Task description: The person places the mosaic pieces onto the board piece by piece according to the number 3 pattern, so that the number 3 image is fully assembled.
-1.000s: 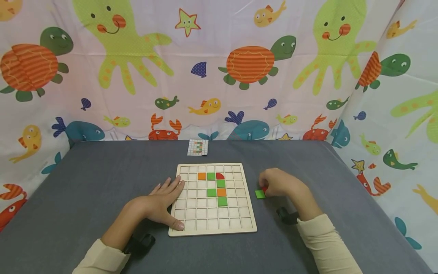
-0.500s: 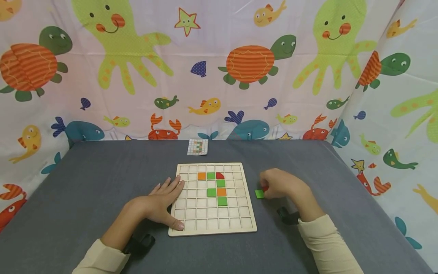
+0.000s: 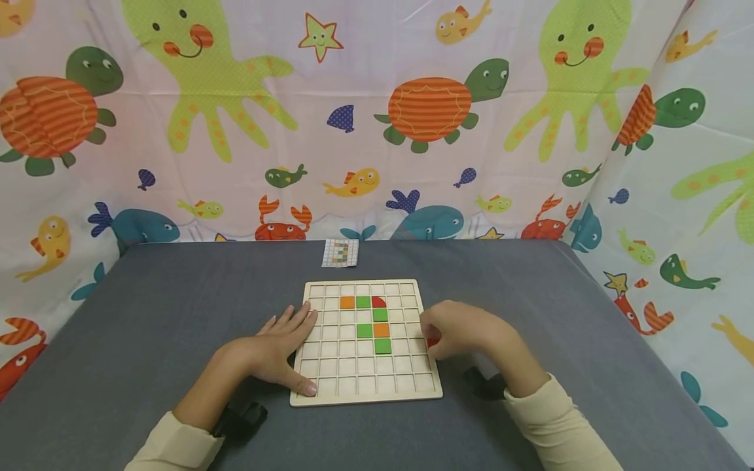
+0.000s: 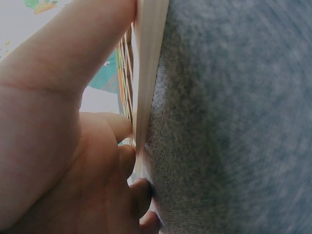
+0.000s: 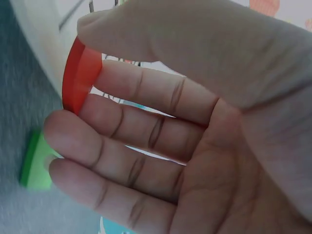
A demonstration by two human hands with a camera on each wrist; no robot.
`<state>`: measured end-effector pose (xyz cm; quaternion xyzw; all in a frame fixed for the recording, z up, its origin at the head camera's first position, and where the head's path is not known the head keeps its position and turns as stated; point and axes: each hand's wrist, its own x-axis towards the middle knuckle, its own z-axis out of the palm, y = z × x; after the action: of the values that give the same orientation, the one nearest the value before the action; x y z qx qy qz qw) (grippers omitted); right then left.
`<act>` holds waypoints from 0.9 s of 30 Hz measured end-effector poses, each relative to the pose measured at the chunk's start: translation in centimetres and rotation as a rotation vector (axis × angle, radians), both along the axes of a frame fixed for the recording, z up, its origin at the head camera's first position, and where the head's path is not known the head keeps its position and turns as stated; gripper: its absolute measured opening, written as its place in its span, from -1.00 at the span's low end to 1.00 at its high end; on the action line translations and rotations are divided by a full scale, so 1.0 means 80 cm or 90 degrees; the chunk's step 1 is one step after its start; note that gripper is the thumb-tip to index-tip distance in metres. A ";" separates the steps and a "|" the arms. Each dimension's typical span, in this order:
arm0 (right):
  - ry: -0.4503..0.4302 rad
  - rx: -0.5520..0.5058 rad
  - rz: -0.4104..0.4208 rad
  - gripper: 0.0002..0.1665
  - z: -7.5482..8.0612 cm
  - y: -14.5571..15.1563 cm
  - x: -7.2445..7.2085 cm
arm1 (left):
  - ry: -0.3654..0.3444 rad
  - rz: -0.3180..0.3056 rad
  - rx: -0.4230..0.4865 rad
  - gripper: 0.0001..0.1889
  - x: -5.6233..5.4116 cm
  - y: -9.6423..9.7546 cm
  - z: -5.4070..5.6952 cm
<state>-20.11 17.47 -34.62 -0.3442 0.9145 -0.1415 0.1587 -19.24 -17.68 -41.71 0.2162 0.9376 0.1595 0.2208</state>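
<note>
A wooden grid board (image 3: 406,384) lies on the grey table. My left hand (image 3: 272,353) rests spread along its left edge, thumb near the front corner and fingertips on the frame; the left wrist view shows the board's pale side (image 4: 151,58) against the hand. With thumb and fingers my right hand (image 3: 465,330) pinches a small red tile with a curved edge (image 5: 80,78), close over the board's right edge. A green tile (image 5: 36,163) lies on the table beyond the right fingers; in the head view the hand hides it.
Orange (image 3: 347,302), green (image 3: 383,346) and red (image 3: 378,302) tiles sit in the board's cells. A small printed pattern card (image 3: 340,253) lies behind the board. A cloth with sea animals (image 3: 235,183) hangs at the back and sides.
My right hand has picked up the red tile from beside the green one and moved left to the board's right edge. The left hand has stayed in place.
</note>
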 end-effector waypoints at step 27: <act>0.128 0.042 0.079 -0.78 -0.020 -0.068 0.037 | -0.014 -0.013 0.011 0.47 0.009 0.005 0.023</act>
<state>-17.11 12.01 -36.20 -0.4070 0.9070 -0.0661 0.0858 -18.49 -17.28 -39.84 0.2259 0.9313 0.1681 0.2310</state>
